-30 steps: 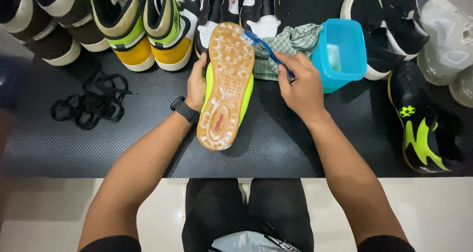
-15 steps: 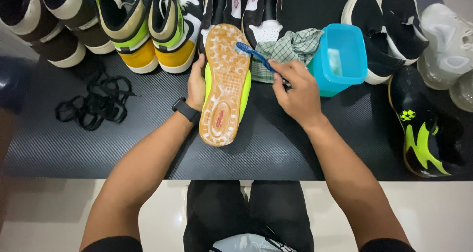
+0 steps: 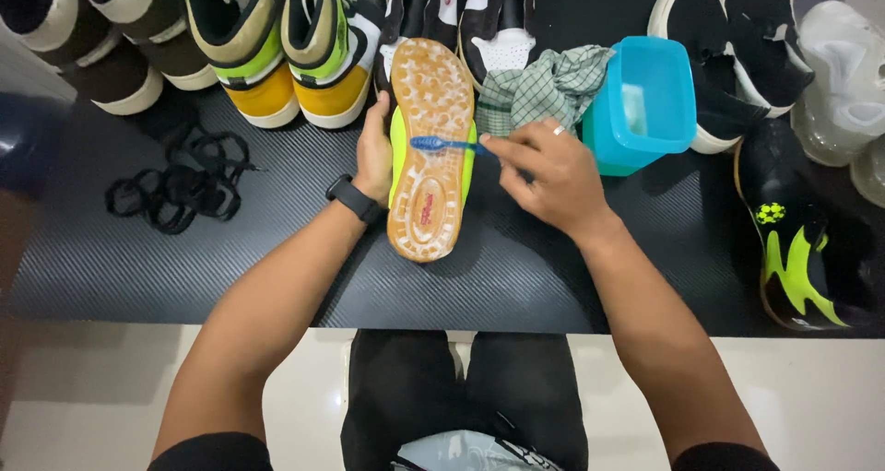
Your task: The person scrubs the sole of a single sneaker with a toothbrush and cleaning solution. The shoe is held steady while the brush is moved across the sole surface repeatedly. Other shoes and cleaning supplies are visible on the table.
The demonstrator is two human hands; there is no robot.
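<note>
Head view. The left hand [image 3: 373, 155] grips the side of a neon-yellow shoe [image 3: 430, 148], held sole-up above the black tabletop [image 3: 277, 268]. The right hand [image 3: 544, 176] is closed on the handle of a blue toothbrush [image 3: 442, 144], whose head lies across the tan sole at mid-length. Just right of the shoe lie a checked cloth [image 3: 539, 88] and a turquoise tub [image 3: 645, 98]; black laces [image 3: 175, 185] lie well to the left.

Centre: shoe [image 3: 430, 148] sole-up on mat [image 3: 277, 268], brush [image 3: 442, 145] across it.
Right: tub [image 3: 645, 102], cloth [image 3: 539, 88] beside.
Left: laces [image 3: 175, 185].
Far: sneakers [image 3: 277, 38].
</note>
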